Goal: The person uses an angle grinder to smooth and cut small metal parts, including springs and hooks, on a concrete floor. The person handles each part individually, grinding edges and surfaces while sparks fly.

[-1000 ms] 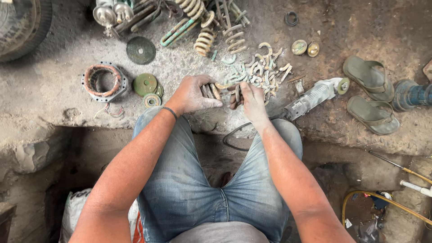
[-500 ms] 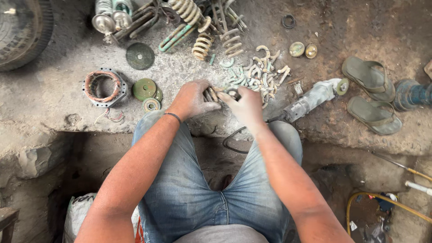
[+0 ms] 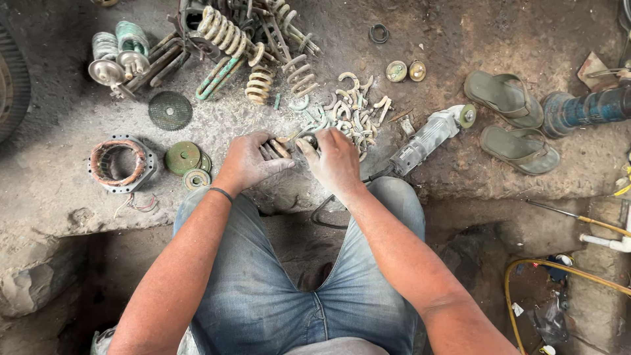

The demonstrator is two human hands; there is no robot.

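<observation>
My left hand is closed around a small bundle of short metal rods just above my knees. My right hand is beside it, fingers curled over a small dark metal part that meets the rods. Both hands are dusty and rest on the grimy concrete floor. Just beyond them lies a heap of pale curved metal pieces. An angle grinder lies to the right of my right hand, its cable running under my wrist.
Coil springs and shock absorbers are piled at the top. A motor stator ring, green discs and a dark grinding disc lie left. Two sandals and a blue cylinder sit right. A pit drops below my legs.
My right hand has slid left to meet the left hand at the rods. The view has shifted slightly, so the springs now sit lower in the frame.
</observation>
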